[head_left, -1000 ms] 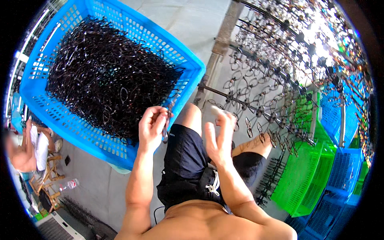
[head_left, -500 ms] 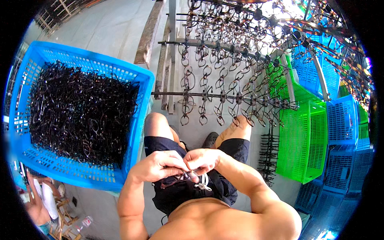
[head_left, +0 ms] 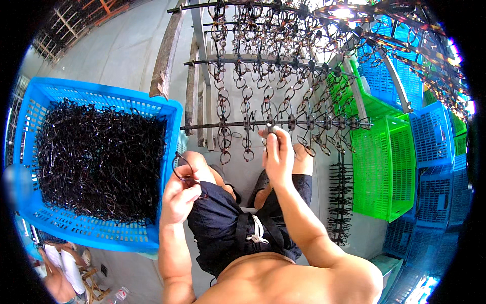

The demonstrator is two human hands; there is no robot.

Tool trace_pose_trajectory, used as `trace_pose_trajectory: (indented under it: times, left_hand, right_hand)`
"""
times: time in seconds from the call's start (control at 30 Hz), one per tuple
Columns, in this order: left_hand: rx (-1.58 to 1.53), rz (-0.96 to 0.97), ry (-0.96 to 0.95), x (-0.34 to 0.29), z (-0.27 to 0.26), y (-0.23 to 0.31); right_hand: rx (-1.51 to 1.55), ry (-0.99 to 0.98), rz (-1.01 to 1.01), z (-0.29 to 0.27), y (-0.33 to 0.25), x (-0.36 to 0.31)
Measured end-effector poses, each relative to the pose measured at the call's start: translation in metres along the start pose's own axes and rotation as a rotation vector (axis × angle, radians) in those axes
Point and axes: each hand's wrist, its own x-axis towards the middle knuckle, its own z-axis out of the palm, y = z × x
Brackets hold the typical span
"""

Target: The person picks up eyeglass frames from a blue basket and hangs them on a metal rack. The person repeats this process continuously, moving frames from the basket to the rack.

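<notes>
Left hand (head_left: 179, 200) has a dark frame (head_left: 190, 167) pinched between thumb and fingers, just right of the blue basket (head_left: 172, 117). Right hand (head_left: 277, 154) is up at the lower rod (head_left: 234, 124), fingertips drawn together — can't tell whether they grip a clip, a frame or nothing. My read on the step: fingertip work at the rod, with a piece held ready on the left. That calls for fine alignment without snagging the neighbouring hanging frames (head_left: 224, 106).

Basket holds a tangled heap of dark frames (head_left: 101, 159); the rods above carry more rows. Floor (head_left: 126, 50) is smooth grey. Right side: green crate (head_left: 370, 177), blue crates (head_left: 430, 134) stacked beyond, a dark spiky strip (head_left: 340, 202) alongside. Lower left — another person (head_left: 66, 268) near a wooden stool (head_left: 91, 286), partly cut off by the fisheye rim.
</notes>
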Motion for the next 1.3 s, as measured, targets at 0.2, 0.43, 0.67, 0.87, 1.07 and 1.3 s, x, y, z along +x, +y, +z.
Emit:
trace_pose_trajectory:
  times: [0.2, 0.43, 0.67, 0.87, 1.07, 1.3]
  left_hand:
    - [0.151, 0.027, 0.093, -0.005, -0.007, -0.007]
    - [0.124, 0.063, 0.184, -0.011, -0.015, -0.019]
    - [0.079, 0.094, 0.229, 0.002, -0.006, -0.014]
    - [0.160, 0.128, 0.294, 0.010, -0.002, -0.021]
    - [0.874, -0.019, -0.233, 0.004, 0.016, -0.014]
    - [0.525, -0.084, -0.522, 0.017, 0.003, 0.013]
  right_hand:
    - [0.072, 0.165, 0.168, 0.040, 0.005, 0.009]
    - [0.090, 0.304, 0.201, 0.049, 0.008, 0.020]
    - [0.215, 0.321, 0.008, 0.053, 0.035, 0.030]
    - [-0.609, 0.239, -0.450, 0.039, 0.005, -0.013]
    - [-0.454, -0.461, -0.530, 0.024, -0.034, -0.047]
    - [-0.293, -0.923, -0.002, 0.009, -0.035, -0.042]
